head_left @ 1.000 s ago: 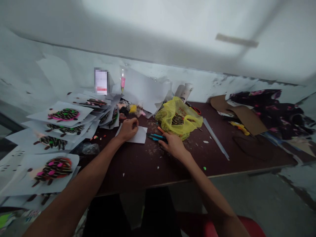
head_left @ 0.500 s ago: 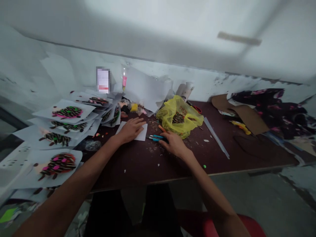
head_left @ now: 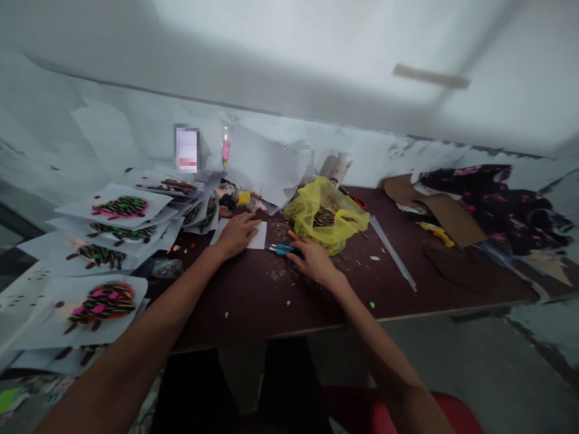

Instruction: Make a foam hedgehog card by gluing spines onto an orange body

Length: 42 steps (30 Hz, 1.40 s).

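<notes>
My left hand (head_left: 237,234) lies flat on a small white sheet of paper (head_left: 259,235), its fingers stretched to the right. To the right of the sheet, my right hand (head_left: 314,260) rests low over the table, thumb and fingers closed around a blue tool (head_left: 283,249) that looks like a utility knife. The tool's front end points left toward the paper; its back end is hidden by the fingers. An orange stick-like piece (head_left: 293,235) shows just beyond the right forefinger. Behind that hand sits a yellow plastic bag (head_left: 307,214) with thin brown sticks (head_left: 324,217) inside.
Stacked paper sheets (head_left: 67,208) bearing hedgehog crafts fill the left side. A phone-like screen (head_left: 187,147) leans at the back. Clay lumps (head_left: 244,198) lie behind my left hand. Rightward are a clear strip (head_left: 392,253), a yellow tool (head_left: 438,233), cardboard (head_left: 456,220) and dark cloth (head_left: 506,202).
The whole view has shifted slightly. Both hands hold nearly the same places, the left on the paper and the right on the blue tool.
</notes>
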### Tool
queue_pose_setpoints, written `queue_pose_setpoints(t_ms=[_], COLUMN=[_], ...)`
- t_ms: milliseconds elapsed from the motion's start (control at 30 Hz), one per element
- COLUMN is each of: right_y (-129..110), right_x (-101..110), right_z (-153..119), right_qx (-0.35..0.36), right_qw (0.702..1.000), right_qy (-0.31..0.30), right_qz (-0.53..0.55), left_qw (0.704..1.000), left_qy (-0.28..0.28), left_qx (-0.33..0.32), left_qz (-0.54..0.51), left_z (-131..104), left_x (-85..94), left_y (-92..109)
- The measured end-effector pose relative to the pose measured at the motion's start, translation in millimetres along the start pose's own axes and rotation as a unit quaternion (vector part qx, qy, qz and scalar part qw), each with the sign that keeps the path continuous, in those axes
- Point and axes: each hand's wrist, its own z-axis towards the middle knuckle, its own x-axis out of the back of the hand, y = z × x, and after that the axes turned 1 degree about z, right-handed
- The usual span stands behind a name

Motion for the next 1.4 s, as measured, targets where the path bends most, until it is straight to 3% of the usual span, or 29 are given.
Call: queue_pose_setpoints(t_ms=[367,833,1400], right_y=[1.0,-0.3,-1.3], right_x=[-1.5,-14.5,-24.5], right_z=[-4.4,-9.2,-13.7], right_qx=[0.02,0.031,0.075], right_qw=[1.0,0.999,0.995], right_qy=[0.001,0.014,0.054], right_qz=[0.016,-0.007,-0.024], left_qw=[0.998,0.997,0.993], left_qy=[-0.063,-0.067,-0.108], left_qx=[-0.026,-0.02,-0.023], left_qz=[-0.005,-0.022,0.048], left_z=[-13.2,-11.8,-5.5], left_x=[-4.2,-4.4,-0.1], left_y=[0.1,1.4,0.3])
